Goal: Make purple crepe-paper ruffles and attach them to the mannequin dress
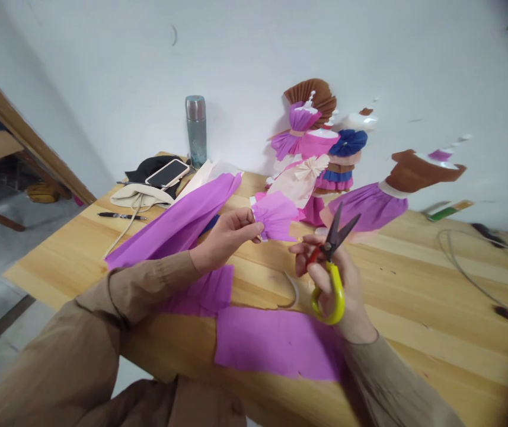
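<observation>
With my left hand (227,236) pinching the pleated purple paper (275,216) and my right hand (329,284) gripping the open scissors (331,261), I feared the blades, seemingly close, could nick my fingertips.

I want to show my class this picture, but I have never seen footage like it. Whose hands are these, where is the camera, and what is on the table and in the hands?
There is no machine here: the two hands belong to one person in brown sleeves, and the single camera sits on that person's head, looking forward and down, so the picture shows their own view.

The left hand pinches a small gathered piece of purple crepe paper. The right hand holds yellow-handled scissors with the blades open, pointing up beside that piece.

On the wooden table lie a flat purple sheet near the edge and a long purple strip. Further back stand paper dolls in pink, purple, blue and brown, a metal flask and a phone on a dark cloth.
</observation>
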{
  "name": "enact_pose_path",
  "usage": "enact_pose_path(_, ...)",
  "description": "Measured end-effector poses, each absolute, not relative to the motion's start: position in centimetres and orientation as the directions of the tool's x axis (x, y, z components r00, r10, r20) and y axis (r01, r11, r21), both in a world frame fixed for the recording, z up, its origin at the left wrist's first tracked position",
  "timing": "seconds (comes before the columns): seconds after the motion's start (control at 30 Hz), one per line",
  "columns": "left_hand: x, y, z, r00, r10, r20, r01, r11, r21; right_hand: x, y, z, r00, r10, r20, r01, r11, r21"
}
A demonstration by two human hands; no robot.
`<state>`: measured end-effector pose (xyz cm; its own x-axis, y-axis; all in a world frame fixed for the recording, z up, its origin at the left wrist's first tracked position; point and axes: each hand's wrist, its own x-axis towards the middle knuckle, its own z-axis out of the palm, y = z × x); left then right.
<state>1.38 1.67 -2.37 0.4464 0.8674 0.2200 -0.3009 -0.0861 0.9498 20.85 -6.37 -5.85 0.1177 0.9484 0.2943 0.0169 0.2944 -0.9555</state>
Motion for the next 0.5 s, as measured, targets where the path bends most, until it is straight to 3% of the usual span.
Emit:
enact_pose_path(0.17,1.8,0.6,-2.6,0.524,0.832,0.182,-0.235,-0.064,0.97,19.8,-6.4,-4.2,0.236,0.942,0.238,-0.058,0.258,-0.964)
enact_pose_path(0.33,2.0,0.0,-2.8,0.615,0.773,0.156,-0.163,-0.069,0.984,19.5,-6.2,-3.6,0.266,0.949,0.171,-0.023,0.183,-0.983)
enact_pose_path(0.5,1.9,0.0,-3.0,0.638,0.763,0.107,-0.072,-0.078,0.994,19.8,-6.1,-3.4,0.292,0.934,0.206,0.033,0.206,-0.978)
